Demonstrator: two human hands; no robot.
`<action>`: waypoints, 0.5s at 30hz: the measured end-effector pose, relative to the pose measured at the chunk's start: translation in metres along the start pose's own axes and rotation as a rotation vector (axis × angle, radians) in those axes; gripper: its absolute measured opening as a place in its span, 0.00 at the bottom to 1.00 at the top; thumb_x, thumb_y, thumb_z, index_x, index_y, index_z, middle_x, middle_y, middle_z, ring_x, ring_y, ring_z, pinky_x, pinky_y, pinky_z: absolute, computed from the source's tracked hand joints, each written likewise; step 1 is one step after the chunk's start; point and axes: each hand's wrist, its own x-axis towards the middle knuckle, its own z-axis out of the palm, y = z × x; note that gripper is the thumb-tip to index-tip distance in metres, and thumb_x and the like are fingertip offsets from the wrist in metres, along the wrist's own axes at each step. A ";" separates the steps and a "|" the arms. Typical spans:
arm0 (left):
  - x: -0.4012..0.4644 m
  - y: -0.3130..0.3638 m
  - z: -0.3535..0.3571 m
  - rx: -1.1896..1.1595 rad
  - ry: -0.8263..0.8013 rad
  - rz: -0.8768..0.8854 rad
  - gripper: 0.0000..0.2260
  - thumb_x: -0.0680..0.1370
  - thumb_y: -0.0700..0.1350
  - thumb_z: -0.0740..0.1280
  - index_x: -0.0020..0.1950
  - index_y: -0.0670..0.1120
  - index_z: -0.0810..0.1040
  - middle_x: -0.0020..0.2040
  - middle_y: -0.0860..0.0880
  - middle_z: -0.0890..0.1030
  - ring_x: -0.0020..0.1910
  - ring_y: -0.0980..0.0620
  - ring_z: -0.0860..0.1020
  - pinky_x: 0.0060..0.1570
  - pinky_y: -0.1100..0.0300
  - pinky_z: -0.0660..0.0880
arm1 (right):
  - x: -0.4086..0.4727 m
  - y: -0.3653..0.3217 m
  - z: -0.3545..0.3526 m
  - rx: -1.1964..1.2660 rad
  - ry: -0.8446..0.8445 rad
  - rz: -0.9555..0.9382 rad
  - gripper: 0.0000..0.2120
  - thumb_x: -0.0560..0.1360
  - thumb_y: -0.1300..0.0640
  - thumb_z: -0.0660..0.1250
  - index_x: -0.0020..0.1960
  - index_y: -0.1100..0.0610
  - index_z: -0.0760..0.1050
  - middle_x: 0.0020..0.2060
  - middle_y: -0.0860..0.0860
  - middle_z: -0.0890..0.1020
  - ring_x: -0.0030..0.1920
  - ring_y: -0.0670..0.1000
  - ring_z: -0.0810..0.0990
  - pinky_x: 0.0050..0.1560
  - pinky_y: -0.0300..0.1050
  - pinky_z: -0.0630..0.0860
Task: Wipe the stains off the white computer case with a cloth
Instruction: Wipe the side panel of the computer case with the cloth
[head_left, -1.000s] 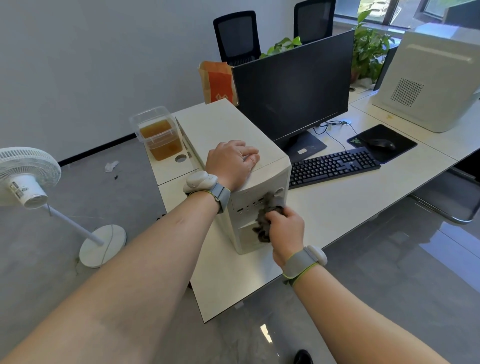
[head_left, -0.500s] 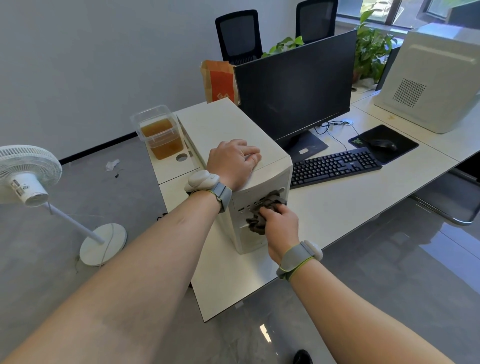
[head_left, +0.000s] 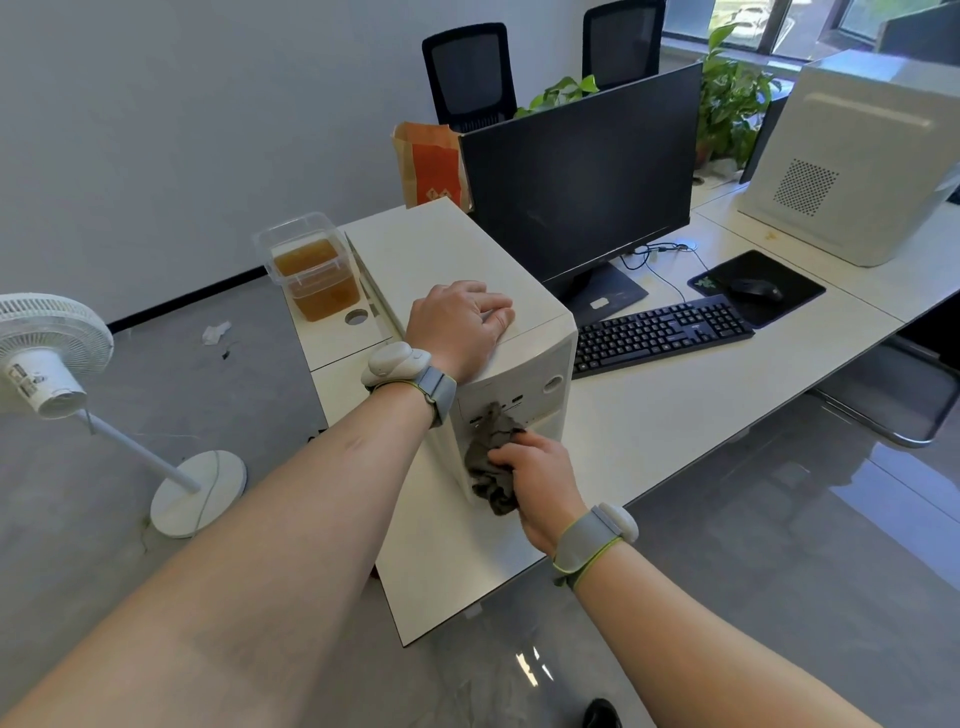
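A white computer case (head_left: 447, 254) stands upright on the white desk (head_left: 675, 410), its front panel facing me. My left hand (head_left: 460, 322) rests on the top of the case near its front edge, fingers loosely bent and holding nothing. My right hand (head_left: 535, 478) grips a crumpled dark grey cloth (head_left: 491, 457) and presses it against the lower left of the front panel, below the ports. The cloth hides part of the panel.
A black monitor (head_left: 582, 176), keyboard (head_left: 660, 332) and mouse (head_left: 753, 288) on a pad sit right of the case. A clear box of amber liquid (head_left: 314, 270) stands behind left. A second white case (head_left: 862, 156) is far right. A standing fan (head_left: 47, 353) is on the floor left.
My right hand has slid the cloth down and leftward across the front panel, after first moving it up toward the ports. My left hand stays on top of the case.
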 end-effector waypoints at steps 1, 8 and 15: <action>-0.001 0.001 0.000 0.002 -0.003 0.000 0.14 0.82 0.60 0.61 0.62 0.62 0.82 0.70 0.56 0.77 0.69 0.50 0.71 0.68 0.50 0.63 | 0.002 0.002 -0.003 -0.001 0.050 0.005 0.08 0.76 0.69 0.66 0.51 0.64 0.82 0.46 0.65 0.84 0.43 0.63 0.84 0.40 0.52 0.81; -0.001 0.000 -0.001 0.011 0.000 0.002 0.14 0.82 0.60 0.62 0.62 0.62 0.82 0.70 0.57 0.77 0.69 0.50 0.71 0.67 0.51 0.63 | 0.007 -0.006 0.001 0.123 -0.022 0.015 0.10 0.78 0.69 0.66 0.58 0.65 0.80 0.44 0.60 0.86 0.43 0.58 0.86 0.49 0.55 0.81; -0.001 0.000 -0.003 0.016 -0.005 0.003 0.14 0.82 0.60 0.61 0.62 0.62 0.82 0.70 0.57 0.77 0.69 0.50 0.71 0.67 0.50 0.63 | 0.029 -0.010 -0.024 0.216 0.287 -0.047 0.10 0.77 0.70 0.62 0.49 0.58 0.78 0.42 0.59 0.80 0.39 0.58 0.80 0.42 0.57 0.84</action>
